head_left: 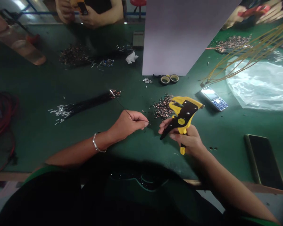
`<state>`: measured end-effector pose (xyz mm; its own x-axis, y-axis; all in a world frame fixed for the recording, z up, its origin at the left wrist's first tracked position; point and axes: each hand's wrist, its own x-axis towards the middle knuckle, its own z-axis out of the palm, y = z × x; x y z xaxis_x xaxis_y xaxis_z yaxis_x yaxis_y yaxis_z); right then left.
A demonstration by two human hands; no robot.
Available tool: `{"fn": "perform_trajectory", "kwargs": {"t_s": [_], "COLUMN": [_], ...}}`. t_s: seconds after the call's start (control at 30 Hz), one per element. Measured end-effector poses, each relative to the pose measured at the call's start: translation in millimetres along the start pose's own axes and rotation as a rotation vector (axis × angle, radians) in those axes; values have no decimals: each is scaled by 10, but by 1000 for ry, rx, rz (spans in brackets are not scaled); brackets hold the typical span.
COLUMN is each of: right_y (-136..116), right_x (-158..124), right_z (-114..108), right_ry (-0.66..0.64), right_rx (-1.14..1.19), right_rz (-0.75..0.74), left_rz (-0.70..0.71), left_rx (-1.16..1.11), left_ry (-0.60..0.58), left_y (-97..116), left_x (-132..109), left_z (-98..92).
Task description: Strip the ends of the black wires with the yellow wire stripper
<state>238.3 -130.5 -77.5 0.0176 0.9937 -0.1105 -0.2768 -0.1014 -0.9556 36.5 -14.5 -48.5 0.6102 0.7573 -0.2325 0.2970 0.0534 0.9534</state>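
Grip sound: your left hand (128, 123) pinches a thin black wire (122, 108) between thumb and fingertips, your right hand (185, 139) wraps the yellow wire stripper (182, 115); hold the wire steady and square to it.

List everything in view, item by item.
wire stripper: one, yellow and black, in right hand
thin wire: one, black, in left hand
wire bundle: one, black, silver ends, left of hands
terminals: one pile, copper-coloured, behind stripper
keypad phone: one, silver, right of stripper
smartphone: one, black, near right
tape rolls: two, dark, at panel's foot
plastic bag: one, clear, far right
yellow wires: a bunch, far right
panel: one, white, upright, far side
cable coil: one, red, left edge
work mat: one, green, under everything
co-worker's hands: two, far side
left hand: one, pinching wire
right hand: one, gripping stripper
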Motion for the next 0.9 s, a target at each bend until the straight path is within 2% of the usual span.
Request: {"fn": "perform_trajectory", "kwargs": {"t_s": [0.13,0.4,0.67,0.9], "right_y": [59,134,106,22], "right_x": [-27,-52,-33,-7], "right_z": [6,59,11,-31], "right_ry": [-15,-86,-223,-320], "right_rx": [-157,-190,-154,-50], "right_rz": [-51,-41,-8,127], "left_rz": [15,67,77,207], "left_rx": [-2,-21,-70,-13], "left_ry": [78,147,163,90], "left_y": [44,53,48,75], "left_x": [-7,5,11,22], "left_z": [-20,-82,-138,-175]}}
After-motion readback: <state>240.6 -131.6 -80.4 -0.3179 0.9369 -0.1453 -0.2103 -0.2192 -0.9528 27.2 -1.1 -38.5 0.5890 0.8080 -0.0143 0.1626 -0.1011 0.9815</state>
